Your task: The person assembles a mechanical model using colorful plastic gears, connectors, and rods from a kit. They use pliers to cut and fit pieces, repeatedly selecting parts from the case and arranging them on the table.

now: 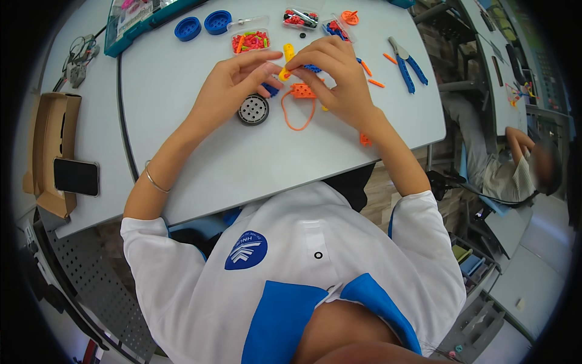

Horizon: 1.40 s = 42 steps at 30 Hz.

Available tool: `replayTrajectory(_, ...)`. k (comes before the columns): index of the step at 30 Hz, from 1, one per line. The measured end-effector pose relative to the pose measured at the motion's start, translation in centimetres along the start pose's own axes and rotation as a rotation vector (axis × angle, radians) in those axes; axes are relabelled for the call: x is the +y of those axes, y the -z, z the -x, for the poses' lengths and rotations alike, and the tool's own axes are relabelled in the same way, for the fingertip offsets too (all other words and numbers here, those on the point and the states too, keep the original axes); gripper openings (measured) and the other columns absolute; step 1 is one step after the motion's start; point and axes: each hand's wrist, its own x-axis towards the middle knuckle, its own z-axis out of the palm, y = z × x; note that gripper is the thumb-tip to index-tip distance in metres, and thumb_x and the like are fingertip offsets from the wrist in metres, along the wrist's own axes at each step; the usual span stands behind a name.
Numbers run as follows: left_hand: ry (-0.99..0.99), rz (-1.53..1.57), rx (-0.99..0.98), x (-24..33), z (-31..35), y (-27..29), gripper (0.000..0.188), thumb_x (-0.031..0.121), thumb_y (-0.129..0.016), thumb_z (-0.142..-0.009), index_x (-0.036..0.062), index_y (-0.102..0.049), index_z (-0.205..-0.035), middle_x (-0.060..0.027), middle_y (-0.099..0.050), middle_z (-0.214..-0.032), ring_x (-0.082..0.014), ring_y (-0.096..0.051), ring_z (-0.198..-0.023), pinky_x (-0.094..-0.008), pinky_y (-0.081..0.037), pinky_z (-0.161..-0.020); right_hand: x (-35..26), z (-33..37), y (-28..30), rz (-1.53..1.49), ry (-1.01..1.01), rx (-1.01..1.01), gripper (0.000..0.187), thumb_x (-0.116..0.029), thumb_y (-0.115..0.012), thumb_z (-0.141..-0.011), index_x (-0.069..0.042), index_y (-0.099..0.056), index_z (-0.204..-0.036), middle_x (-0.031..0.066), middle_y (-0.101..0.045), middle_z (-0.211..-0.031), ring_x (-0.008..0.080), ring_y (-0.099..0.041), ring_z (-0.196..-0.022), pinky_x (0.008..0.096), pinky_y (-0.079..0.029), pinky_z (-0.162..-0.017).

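Note:
Both hands meet over the table around a small yellow plastic building piece (288,51). My right hand (341,71) pinches it between thumb and fingertips. From the other side my left hand (237,85) closes its fingertips on its lower end, with the index finger stretched out. Just below lies an orange block with holes (302,91), a loop of orange cord (292,125) running from it. A grey-black wheel with holes (253,110) rests under my left hand. Blue pieces (270,90) are partly hidden by the fingers.
Behind my hands stand clear boxes of small red and green parts (250,41) and black and red parts (301,19). Two blue wheel rims (188,28) sit far left. Blue-handled pliers (407,65) lie right. A phone (76,176) rests on a cardboard box (53,136). Another person (515,173) sits right.

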Motion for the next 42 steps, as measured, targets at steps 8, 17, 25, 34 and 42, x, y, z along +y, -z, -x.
replayTrajectory(8, 0.057, 0.155, 0.059, 0.2, 0.0, 0.9, 0.04, 0.025, -0.061, -0.1, -0.0034, -0.06, -0.129, -0.0134, -0.067, -0.12, -0.0204, -0.071, -0.101, -0.0254, -0.058, -0.083, 3.2, 2.2, 5.0, 0.076, -0.305, 0.35, 0.033, -0.015, -0.078, -0.081, -0.008, -0.072, -0.113, 0.0061, -0.07, -0.108, 0.0239, -0.059, -0.11, 0.0357, -0.042, -0.094)
replayTrajectory(17, 0.038, 0.169, 0.072, 0.1, -0.4, 0.4, 0.036, 0.021, -0.06, -0.1, -0.0024, -0.059, -0.128, -0.0136, -0.065, -0.124, -0.0193, -0.072, -0.097, -0.0258, -0.059, -0.081, 7.1, 10.2, 9.7, 0.426, -0.803, 0.208, 0.05, -0.027, -0.076, -0.086, -0.004, -0.063, -0.128, 0.0142, -0.057, -0.12, 0.0237, -0.059, -0.109, 0.0374, -0.048, -0.095)
replayTrajectory(25, 0.013, 0.034, 0.122, -0.1, -0.5, 0.1, 0.037, 0.021, -0.063, -0.098, -0.0044, -0.061, -0.125, -0.0146, -0.064, -0.127, -0.0194, -0.072, -0.096, -0.0271, -0.06, -0.081, -2.7, 5.0, 5.6, -0.206, -0.334, 0.125, 0.052, -0.005, -0.079, -0.071, 0.001, -0.064, -0.12, 0.0111, -0.059, -0.113, 0.017, -0.067, -0.089, 0.0304, -0.053, -0.083)
replayTrajectory(34, 0.001, 0.058, 0.13, -0.3, -0.5, 0.0, 0.039, 0.019, -0.065, -0.097, -0.0063, -0.06, -0.127, -0.0155, -0.064, -0.129, -0.02, -0.072, -0.091, -0.0276, -0.061, -0.078, -2.9, 5.1, 4.1, -0.31, -0.37, 0.202, 0.052, -0.006, -0.079, -0.071, 0.001, -0.064, -0.12, 0.011, -0.058, -0.113, 0.0167, -0.067, -0.09, 0.0302, -0.054, -0.084)
replayTrajectory(42, 0.024, 0.021, 0.102, 0.3, -0.4, 0.1, 0.039, 0.018, -0.065, -0.097, -0.0068, -0.06, -0.127, -0.0164, -0.064, -0.129, -0.0186, -0.072, -0.09, -0.027, -0.061, -0.076, -3.3, 4.9, 3.9, -0.347, -0.39, 0.181, 0.052, -0.005, -0.079, -0.071, 0.001, -0.064, -0.12, 0.0115, -0.059, -0.112, 0.0161, -0.066, -0.089, 0.0299, -0.053, -0.083)
